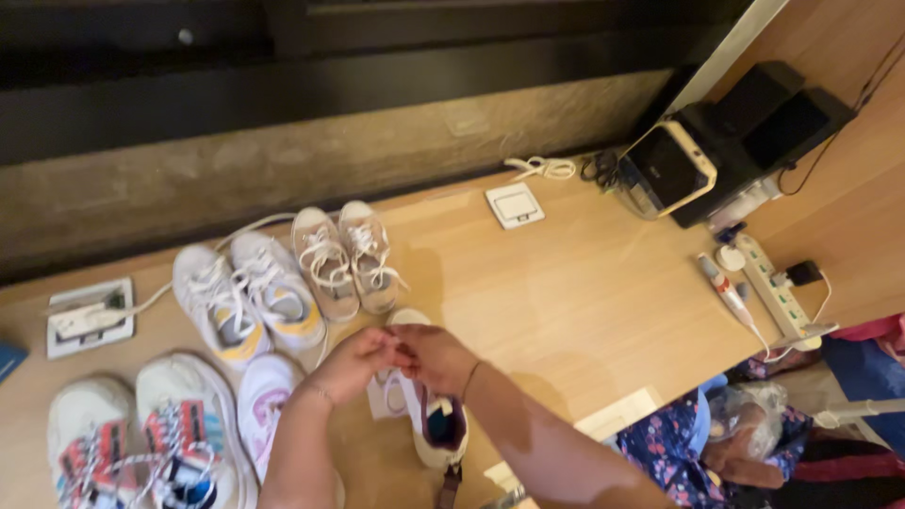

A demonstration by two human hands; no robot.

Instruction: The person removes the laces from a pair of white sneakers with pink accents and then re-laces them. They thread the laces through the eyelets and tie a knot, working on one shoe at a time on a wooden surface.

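Observation:
My left hand (pixel 353 363) and my right hand (pixel 436 356) meet over a small white shoe (pixel 436 424) with a purple lining that stands on the wooden table (pixel 584 292). Both hands pinch its white laces, fingertips touching. The shoe's toe (pixel 407 317) shows just beyond my fingers. A white and pink shoe (pixel 261 403) lies just left of my left wrist.
Beyond my hands stand a beige pair (pixel 344 254) and a white pair with yellow trim (pixel 247 297). Big white sneakers with striped laces (pixel 141 443) sit at front left. A loose lace (pixel 542 168), a tablet (pixel 671 170), black speakers (pixel 773 118) and a power strip (pixel 778 287) are at right.

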